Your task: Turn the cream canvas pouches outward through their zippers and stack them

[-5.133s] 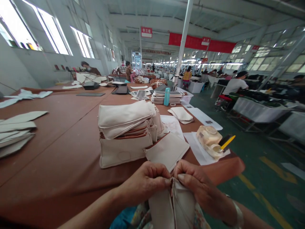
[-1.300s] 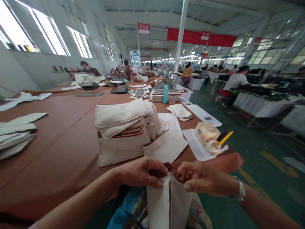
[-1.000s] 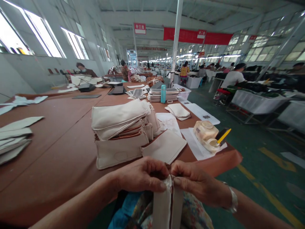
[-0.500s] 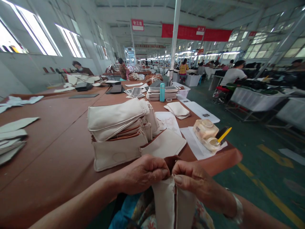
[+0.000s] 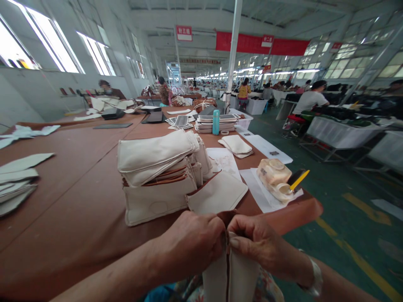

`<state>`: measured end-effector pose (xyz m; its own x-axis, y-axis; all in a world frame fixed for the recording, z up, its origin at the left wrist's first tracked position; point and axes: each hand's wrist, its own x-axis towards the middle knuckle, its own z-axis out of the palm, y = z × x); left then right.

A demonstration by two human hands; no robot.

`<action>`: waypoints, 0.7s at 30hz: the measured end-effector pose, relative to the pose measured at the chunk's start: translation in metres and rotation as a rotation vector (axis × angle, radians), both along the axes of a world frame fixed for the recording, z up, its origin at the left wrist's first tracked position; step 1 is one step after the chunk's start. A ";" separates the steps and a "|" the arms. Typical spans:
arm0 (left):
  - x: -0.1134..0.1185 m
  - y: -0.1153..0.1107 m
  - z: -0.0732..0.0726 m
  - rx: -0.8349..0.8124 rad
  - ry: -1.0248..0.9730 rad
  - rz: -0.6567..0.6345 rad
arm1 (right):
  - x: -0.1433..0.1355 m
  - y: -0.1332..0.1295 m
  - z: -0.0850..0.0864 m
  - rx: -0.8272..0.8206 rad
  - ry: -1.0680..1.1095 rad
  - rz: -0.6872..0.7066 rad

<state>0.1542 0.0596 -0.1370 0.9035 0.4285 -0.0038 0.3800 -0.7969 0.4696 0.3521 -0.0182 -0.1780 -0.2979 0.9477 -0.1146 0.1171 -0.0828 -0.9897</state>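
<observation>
Over my lap hangs a cream leather piece (image 5: 215,274) with a brown edge or lining showing along its middle seam. My left hand (image 5: 197,233) is closed on the left side of that seam near the top, its thumb mostly hidden. Right beside it my right hand (image 5: 255,239) pinches the other side, thumb in front. A bit of brown material (image 5: 227,215) shows between the two hands. Just beyond them a cream leather panel (image 5: 218,193) lies flat, against a tall stack of similar stitched cream pieces (image 5: 157,157) with brown insides.
To the right, a stained plastic container (image 5: 273,171) and a yellow-handled tool (image 5: 299,180) sit on white paper near the brown table's (image 5: 78,184) edge. A turquoise bottle (image 5: 215,122) stands farther back. Cream pieces (image 5: 19,184) lie at left. Other people work farther off.
My left hand has rolled over and slid slightly down the seam, hiding its thumb. The right hand keeps its pinch. The view has shifted a little.
</observation>
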 end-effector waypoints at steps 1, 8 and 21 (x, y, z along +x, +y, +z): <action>0.000 0.000 -0.001 -0.003 -0.008 0.024 | -0.002 0.001 0.000 -0.002 -0.016 -0.015; 0.009 0.001 -0.032 -1.063 -0.346 0.261 | -0.007 -0.002 0.003 -0.039 0.054 -0.031; 0.003 0.012 -0.026 -1.115 -0.247 0.230 | -0.005 0.002 0.003 -0.050 0.091 -0.056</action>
<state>0.1575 0.0721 -0.1627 0.8336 0.4525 -0.3169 0.2624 0.1804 0.9479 0.3475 -0.0164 -0.1747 -0.2562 0.9568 -0.1373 0.0212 -0.1365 -0.9904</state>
